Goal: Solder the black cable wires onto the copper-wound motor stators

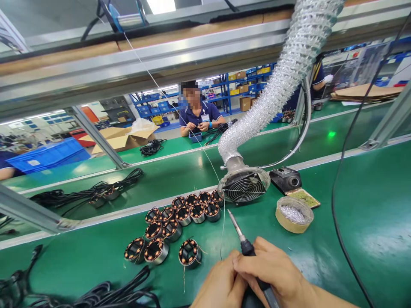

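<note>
My right hand (pixel 272 265) is wrapped round a soldering iron (pixel 247 247), its metal tip pointing up and left over the green bench. Pressed against it, my left hand (pixel 221 280) has its fingers closed; the thin solder wire (pixel 207 156) coming down from above ends near them, but what they hold is partly hidden. A black object shows below between both hands, mostly covered. Left of my hands a single wound motor stator (pixel 190 253) sits on the bench with loose wire ends. Several more stators (pixel 171 230) stand in a group beyond it.
A fume extractor fan (pixel 245 188) hangs from a silver duct (pixel 272 94). Behind my right hand are a round tub (pixel 294 215) and a soldering iron stand (pixel 287 179). Black cables (pixel 112 293) lie front left; another cable (pixel 335 205) hangs at right. A person (pixel 201 113) sits across.
</note>
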